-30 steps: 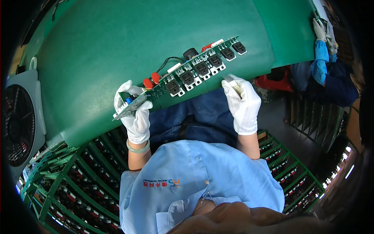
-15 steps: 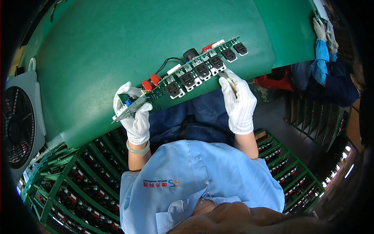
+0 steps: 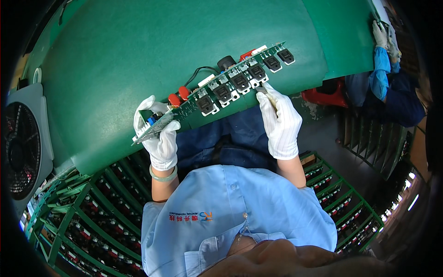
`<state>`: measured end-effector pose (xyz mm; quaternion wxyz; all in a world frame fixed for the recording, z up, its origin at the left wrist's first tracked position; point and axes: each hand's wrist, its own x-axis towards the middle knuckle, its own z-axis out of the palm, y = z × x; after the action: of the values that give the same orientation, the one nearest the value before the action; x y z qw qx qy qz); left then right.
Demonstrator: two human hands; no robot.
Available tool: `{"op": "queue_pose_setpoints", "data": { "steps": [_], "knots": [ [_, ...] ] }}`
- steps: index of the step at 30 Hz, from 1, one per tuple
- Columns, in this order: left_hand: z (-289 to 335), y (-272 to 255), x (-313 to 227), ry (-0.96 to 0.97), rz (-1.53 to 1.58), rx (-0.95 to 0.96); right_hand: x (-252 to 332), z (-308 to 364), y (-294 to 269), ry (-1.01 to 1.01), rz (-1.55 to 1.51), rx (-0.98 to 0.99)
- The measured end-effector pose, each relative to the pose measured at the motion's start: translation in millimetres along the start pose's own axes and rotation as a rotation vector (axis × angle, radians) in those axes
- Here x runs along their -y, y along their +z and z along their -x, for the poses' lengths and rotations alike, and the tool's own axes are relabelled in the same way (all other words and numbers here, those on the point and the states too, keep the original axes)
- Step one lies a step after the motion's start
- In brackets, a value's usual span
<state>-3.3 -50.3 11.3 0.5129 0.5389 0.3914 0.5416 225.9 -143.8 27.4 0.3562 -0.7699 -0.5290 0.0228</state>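
At the green table's (image 3: 184,41) near edge, I count one circuit board (image 3: 231,77), six black blocks (image 3: 240,82), two red discs (image 3: 174,100). Left hand (image 3: 162,147) grips the board's left end; right hand (image 3: 281,122) pinches one thin tool (image 3: 261,90).

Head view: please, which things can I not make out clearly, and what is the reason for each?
Small tool, head view: mostly covered by the right hand.
Circuit board, head view: its left end is partly covered by the left hand.
Fan, head view: cut off by the dark picture edge.
Whatever the co-worker's hand touches, head view: too small to name.
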Motion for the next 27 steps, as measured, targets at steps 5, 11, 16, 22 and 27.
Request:
{"op": "queue_pose_setpoints", "data": {
  "steps": [5, 11, 16, 22, 27],
  "knots": [
    [-0.8, -0.7, 0.9, 0.018, -0.010, 0.008, 1.8, -1.1, -1.8, 0.009, 0.034, 0.009],
    [-1.4, -1.6, 3.3, 0.026, 0.001, 0.024, -0.7, -0.9, -1.0, -0.002, -0.004, -0.006],
    [-1.0, -2.1, 3.1, 0.022, 0.004, 0.025, -0.1, 0.0, -1.1, -0.004, -0.002, 0.004],
    [-0.5, -0.5, 0.0, -0.013, 0.022, 0.012, -2.7, 1.5, -0.3, -0.048, 0.013, 0.007],
    [-1.0, -3.3, 2.7, 0.006, 0.003, 0.032, -0.1, 1.6, -2.0, -0.024, 0.033, 0.007]
  ]
}}
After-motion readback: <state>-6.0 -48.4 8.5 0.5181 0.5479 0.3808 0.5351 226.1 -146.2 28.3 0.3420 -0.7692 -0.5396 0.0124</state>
